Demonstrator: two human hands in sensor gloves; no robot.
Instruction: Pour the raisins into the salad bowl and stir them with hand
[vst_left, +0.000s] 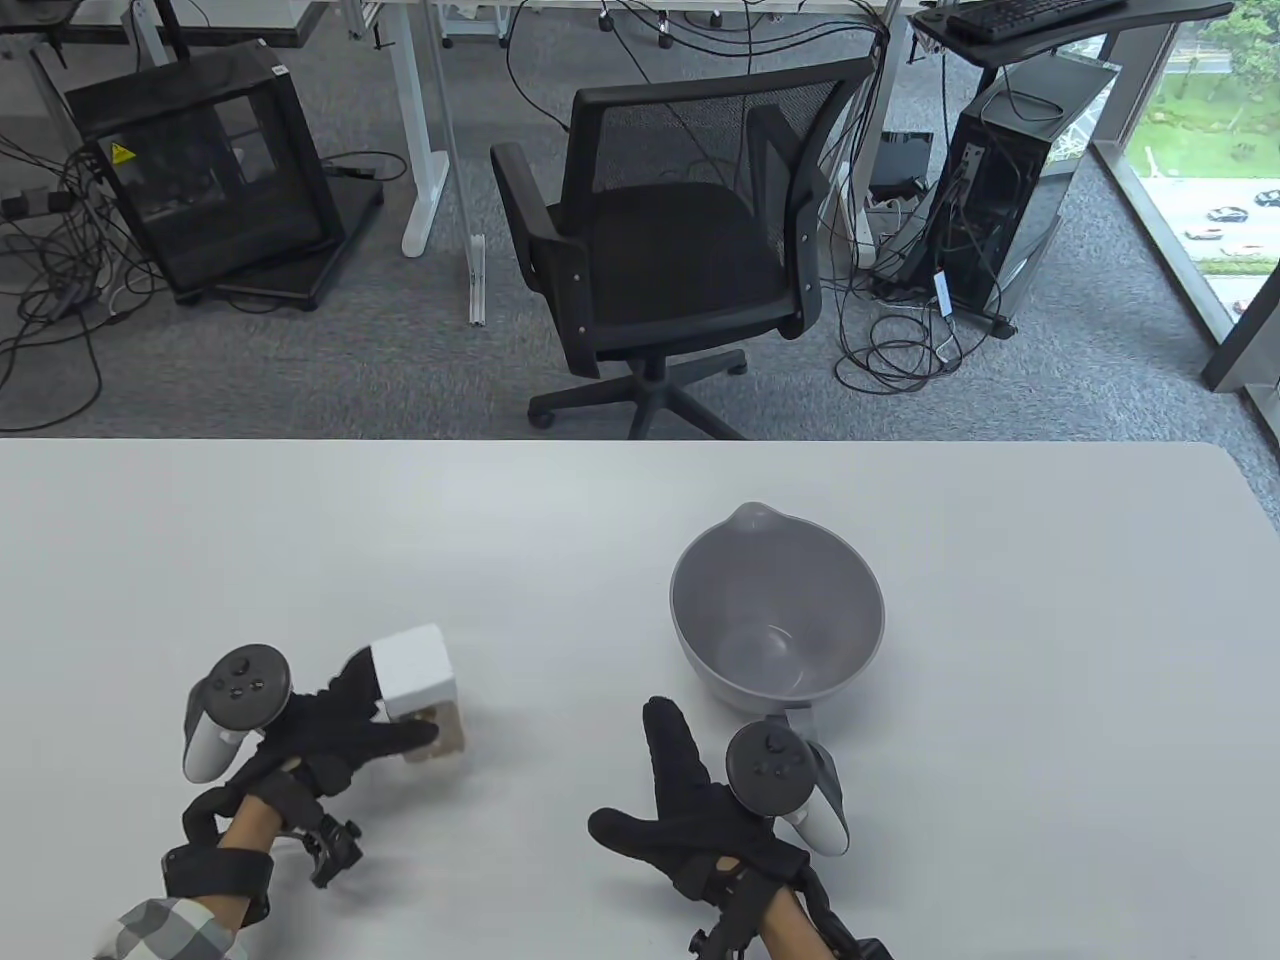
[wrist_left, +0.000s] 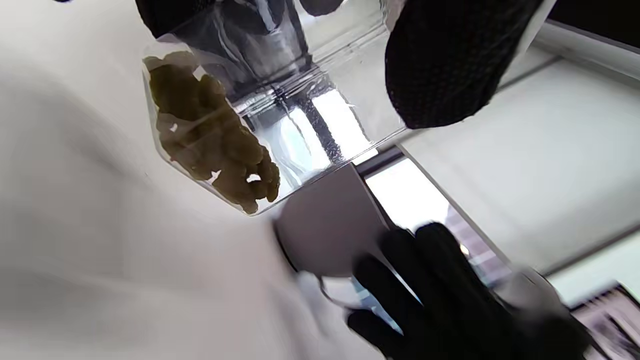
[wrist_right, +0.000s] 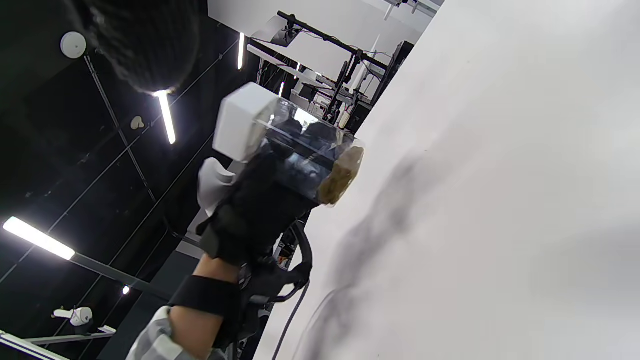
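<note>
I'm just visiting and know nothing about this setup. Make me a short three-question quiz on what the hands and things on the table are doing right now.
1. True or false: the salad bowl already holds raisins.
2. Which hand grips the clear jar with the white lid? A. left B. right
3. Fill in: the raisins lie at the jar's ____ end.

Key: 1 false, it is empty. 2 A, the left hand; the right hand lies open on the table. 3 bottom.

Office or lab workspace: grey carpet floor (vst_left: 1050, 400), mesh swivel chair (vst_left: 670, 250), white desk legs (vst_left: 425, 140), tower PC (vst_left: 1000, 190) with loose cables (vst_left: 900, 350), window wall (vst_left: 1210, 150) at right.
</note>
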